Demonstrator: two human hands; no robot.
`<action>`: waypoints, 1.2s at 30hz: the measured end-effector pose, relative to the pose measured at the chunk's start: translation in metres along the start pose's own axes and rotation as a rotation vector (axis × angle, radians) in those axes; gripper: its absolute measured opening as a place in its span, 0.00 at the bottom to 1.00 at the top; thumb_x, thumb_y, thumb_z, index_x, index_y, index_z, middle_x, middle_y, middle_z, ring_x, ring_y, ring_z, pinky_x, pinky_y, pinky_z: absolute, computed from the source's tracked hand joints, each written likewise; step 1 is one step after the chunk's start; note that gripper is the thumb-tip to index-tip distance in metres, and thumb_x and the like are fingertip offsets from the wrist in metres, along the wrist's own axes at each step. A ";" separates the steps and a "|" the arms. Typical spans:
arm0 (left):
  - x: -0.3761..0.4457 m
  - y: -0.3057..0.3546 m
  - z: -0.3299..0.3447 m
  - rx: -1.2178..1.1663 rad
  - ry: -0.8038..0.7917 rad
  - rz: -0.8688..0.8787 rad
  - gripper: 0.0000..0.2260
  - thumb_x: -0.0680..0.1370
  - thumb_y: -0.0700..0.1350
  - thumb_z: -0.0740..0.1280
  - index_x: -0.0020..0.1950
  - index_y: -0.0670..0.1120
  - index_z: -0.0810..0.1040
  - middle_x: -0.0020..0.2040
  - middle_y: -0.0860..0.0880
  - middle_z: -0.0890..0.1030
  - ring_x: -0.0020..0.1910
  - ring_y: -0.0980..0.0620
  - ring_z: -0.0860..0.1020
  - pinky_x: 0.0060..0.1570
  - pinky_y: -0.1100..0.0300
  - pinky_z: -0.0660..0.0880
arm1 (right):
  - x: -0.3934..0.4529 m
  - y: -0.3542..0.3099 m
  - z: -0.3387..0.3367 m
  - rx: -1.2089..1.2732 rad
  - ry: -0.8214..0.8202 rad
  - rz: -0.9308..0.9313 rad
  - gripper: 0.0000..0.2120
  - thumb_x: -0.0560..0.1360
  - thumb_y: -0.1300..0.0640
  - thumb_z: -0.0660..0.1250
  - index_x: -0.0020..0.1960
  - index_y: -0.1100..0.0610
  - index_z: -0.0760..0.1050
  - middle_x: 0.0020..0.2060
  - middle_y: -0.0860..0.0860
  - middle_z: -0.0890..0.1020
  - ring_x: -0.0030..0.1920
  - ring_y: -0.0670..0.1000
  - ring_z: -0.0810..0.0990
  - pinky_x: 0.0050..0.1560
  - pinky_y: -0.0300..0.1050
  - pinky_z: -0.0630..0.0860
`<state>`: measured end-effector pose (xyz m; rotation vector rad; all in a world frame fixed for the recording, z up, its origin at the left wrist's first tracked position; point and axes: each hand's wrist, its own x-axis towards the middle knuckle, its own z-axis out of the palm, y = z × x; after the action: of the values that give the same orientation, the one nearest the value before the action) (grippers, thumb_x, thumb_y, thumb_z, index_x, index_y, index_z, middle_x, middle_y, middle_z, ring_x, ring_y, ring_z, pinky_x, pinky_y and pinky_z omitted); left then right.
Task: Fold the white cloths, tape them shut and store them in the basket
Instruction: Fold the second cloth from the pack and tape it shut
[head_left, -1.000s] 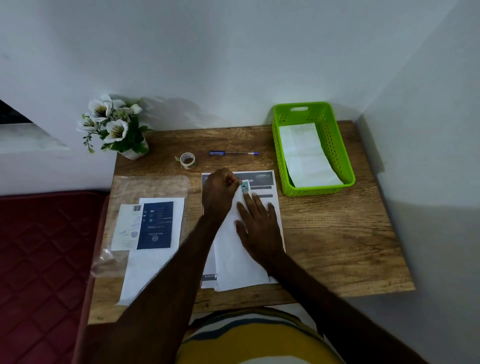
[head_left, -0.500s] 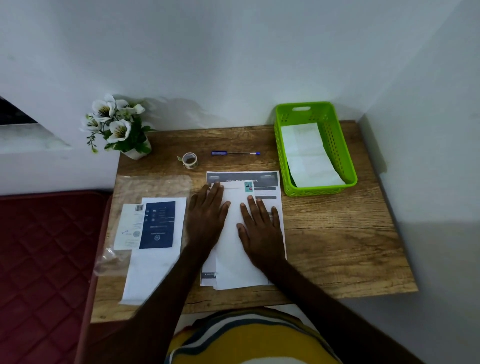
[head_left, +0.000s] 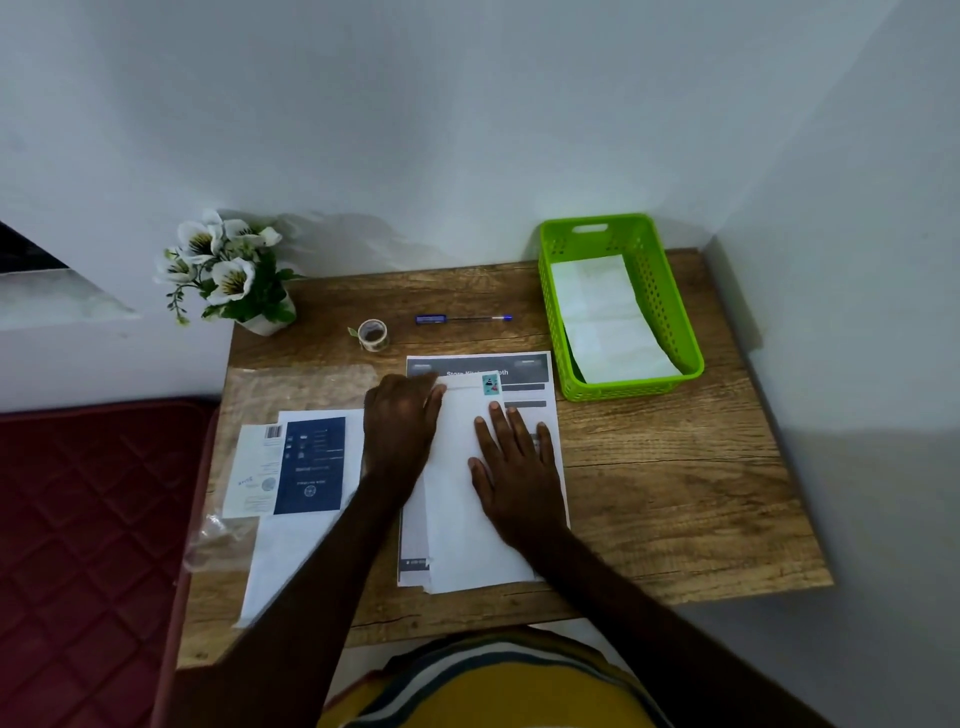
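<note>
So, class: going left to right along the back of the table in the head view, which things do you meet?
Flower pot → tape roll → pen → green basket.

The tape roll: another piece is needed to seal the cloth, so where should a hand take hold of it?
Pinch the tape roll across its outer rim, from above. It lies flat with its hole facing up, and bare table surrounds it.

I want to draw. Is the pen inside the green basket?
No, the pen lies on the table, left of the green basket.
</note>
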<state>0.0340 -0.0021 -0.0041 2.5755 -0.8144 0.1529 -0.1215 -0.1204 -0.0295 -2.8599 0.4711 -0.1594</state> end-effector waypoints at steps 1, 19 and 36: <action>0.006 0.001 -0.001 0.015 -0.030 -0.004 0.15 0.83 0.49 0.63 0.64 0.44 0.82 0.59 0.42 0.84 0.60 0.39 0.80 0.60 0.42 0.74 | 0.000 0.000 0.000 -0.002 0.000 0.000 0.27 0.85 0.43 0.51 0.81 0.52 0.62 0.81 0.54 0.60 0.82 0.56 0.55 0.79 0.64 0.56; 0.054 -0.005 -0.004 -0.191 -0.397 -0.088 0.08 0.80 0.55 0.69 0.50 0.51 0.78 0.54 0.51 0.77 0.55 0.53 0.71 0.53 0.54 0.69 | 0.000 -0.001 -0.003 0.020 -0.032 0.016 0.28 0.84 0.43 0.52 0.81 0.52 0.61 0.82 0.53 0.57 0.82 0.56 0.54 0.80 0.63 0.53; 0.022 0.011 -0.024 -0.958 -0.258 -0.518 0.10 0.78 0.48 0.74 0.58 0.55 0.80 0.55 0.58 0.84 0.51 0.56 0.85 0.47 0.61 0.83 | 0.002 -0.001 -0.026 0.238 -0.021 0.060 0.32 0.81 0.43 0.56 0.82 0.53 0.56 0.82 0.54 0.58 0.82 0.54 0.54 0.80 0.60 0.55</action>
<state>0.0466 -0.0113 0.0269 1.7937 -0.1690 -0.5925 -0.1229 -0.1260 -0.0038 -2.6095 0.4974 -0.1630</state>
